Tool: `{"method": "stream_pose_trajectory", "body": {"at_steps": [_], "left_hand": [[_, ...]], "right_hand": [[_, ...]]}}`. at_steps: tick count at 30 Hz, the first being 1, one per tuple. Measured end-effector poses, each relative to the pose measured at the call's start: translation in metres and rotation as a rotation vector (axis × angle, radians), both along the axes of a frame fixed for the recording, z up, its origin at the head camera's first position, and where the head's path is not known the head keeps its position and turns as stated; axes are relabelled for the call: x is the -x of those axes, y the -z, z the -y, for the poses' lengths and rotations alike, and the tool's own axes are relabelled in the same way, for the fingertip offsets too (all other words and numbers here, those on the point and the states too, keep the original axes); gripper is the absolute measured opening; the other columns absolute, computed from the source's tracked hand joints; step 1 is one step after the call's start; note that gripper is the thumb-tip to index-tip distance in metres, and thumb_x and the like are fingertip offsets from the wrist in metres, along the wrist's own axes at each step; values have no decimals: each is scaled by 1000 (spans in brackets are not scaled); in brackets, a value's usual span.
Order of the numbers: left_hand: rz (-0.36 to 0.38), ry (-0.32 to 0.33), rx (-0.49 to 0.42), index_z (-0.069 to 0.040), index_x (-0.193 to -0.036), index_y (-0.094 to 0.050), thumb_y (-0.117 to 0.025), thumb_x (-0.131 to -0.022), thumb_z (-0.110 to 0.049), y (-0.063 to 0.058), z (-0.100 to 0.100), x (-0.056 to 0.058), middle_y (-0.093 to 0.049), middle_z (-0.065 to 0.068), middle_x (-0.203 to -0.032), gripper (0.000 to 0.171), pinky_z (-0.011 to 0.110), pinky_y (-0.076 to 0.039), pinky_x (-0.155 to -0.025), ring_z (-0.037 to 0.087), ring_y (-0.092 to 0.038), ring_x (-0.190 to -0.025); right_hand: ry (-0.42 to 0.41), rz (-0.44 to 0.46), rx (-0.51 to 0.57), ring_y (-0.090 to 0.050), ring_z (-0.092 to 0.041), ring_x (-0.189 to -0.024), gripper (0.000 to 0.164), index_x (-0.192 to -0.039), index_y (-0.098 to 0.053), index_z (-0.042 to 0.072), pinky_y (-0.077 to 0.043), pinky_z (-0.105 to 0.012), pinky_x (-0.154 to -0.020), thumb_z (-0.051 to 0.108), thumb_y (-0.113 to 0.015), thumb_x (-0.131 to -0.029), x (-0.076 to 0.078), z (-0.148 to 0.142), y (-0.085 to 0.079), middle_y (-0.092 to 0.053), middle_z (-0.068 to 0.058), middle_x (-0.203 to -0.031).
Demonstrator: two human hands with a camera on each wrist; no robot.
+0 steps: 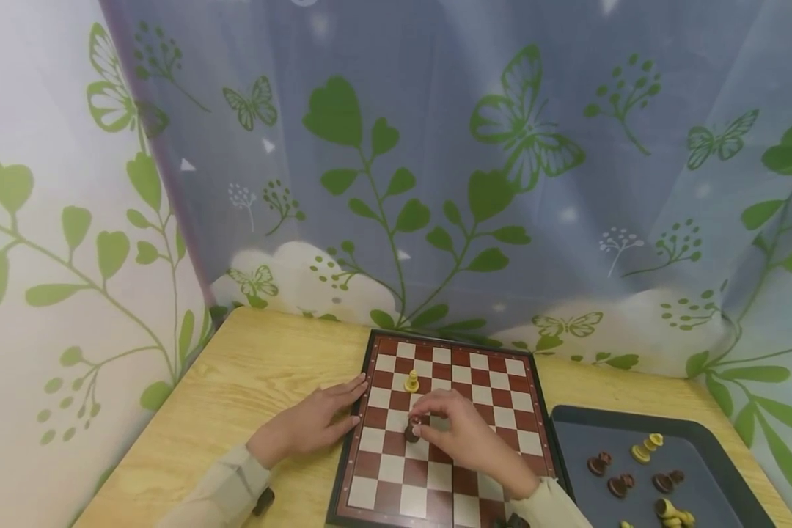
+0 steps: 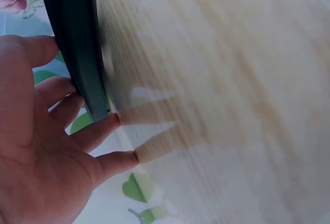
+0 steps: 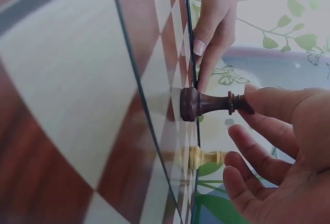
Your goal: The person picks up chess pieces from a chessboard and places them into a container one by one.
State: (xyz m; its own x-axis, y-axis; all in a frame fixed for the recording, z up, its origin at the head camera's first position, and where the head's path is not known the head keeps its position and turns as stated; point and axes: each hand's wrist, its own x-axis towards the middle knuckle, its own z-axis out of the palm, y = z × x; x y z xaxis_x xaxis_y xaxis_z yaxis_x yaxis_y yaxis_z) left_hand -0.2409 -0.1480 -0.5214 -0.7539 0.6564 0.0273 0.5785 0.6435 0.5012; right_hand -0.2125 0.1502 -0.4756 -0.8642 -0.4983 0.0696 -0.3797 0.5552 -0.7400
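Observation:
My right hand (image 1: pixel 465 433) is over the left half of a red-and-white chessboard (image 1: pixel 429 499). Its thumb and forefinger pinch the top of a dark brown chess piece (image 3: pixel 209 103), whose head is partly hidden by the fingertips. The piece stands upright, its base right at the board's surface. Farther back on the board is a yellow chess piece (image 1: pixel 412 382), just beyond the hand. My left hand (image 1: pixel 312 419) rests at the board's left edge, fingers extended. In the left wrist view its fingertips touch the dark board rim (image 2: pixel 82 48) and the tabletop.
To the right of the board is a dark grey tray (image 1: pixel 584 419) with several brown and yellow chess pieces lying in it. A dark piece (image 1: pixel 263 502) lies on the wooden table (image 1: pixel 270 352) by the left sleeve. A patterned curtain (image 1: pixel 422 147) hangs behind the table.

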Motion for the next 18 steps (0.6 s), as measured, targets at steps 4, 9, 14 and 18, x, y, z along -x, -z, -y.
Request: {"method": "stream_pose_trajectory", "body": {"at_steps": [4, 9, 14, 18], "left_hand": [[3, 3, 2, -4, -158, -34, -48, -108, -36, -1, 0, 2, -26, 12, -167, 61, 74, -28, -112, 41, -34, -148], [13, 10, -9, -4, -158, -34, -47, -108, -37, 1, -2, 1, -27, 13, -167, 61, 74, -28, -112, 40, -34, -149], [-12, 10, -7, -4, -158, -35, -47, -108, -36, 2, -2, 3, -27, 13, -167, 60, 71, -29, -114, 40, -35, -148], [-17, 4, 2, -4, -158, -35, -47, -108, -36, 1, 0, 3, -27, 13, -167, 61, 71, -29, -114, 40, -35, -148]], "right_hand": [[-10, -10, -4, -56, -27, -116, 18, -109, -78, 8, -55, -50, -96, 16, -75, -94, 1, -2, -4, -68, -5, -120], [6, -45, 42, -58, -31, -120, 21, -114, -77, 10, -50, -57, -100, 17, -74, -94, -3, -3, -14, -69, -2, -121], [28, -52, 64, -59, -28, -121, 21, -114, -77, 20, -48, -57, -103, 23, -75, -94, -5, -3, -24, -68, 5, -120], [28, -41, 73, -59, -28, -121, 21, -114, -77, 20, -51, -53, -99, 25, -75, -94, -7, -3, -25, -68, 0, -123]]}}
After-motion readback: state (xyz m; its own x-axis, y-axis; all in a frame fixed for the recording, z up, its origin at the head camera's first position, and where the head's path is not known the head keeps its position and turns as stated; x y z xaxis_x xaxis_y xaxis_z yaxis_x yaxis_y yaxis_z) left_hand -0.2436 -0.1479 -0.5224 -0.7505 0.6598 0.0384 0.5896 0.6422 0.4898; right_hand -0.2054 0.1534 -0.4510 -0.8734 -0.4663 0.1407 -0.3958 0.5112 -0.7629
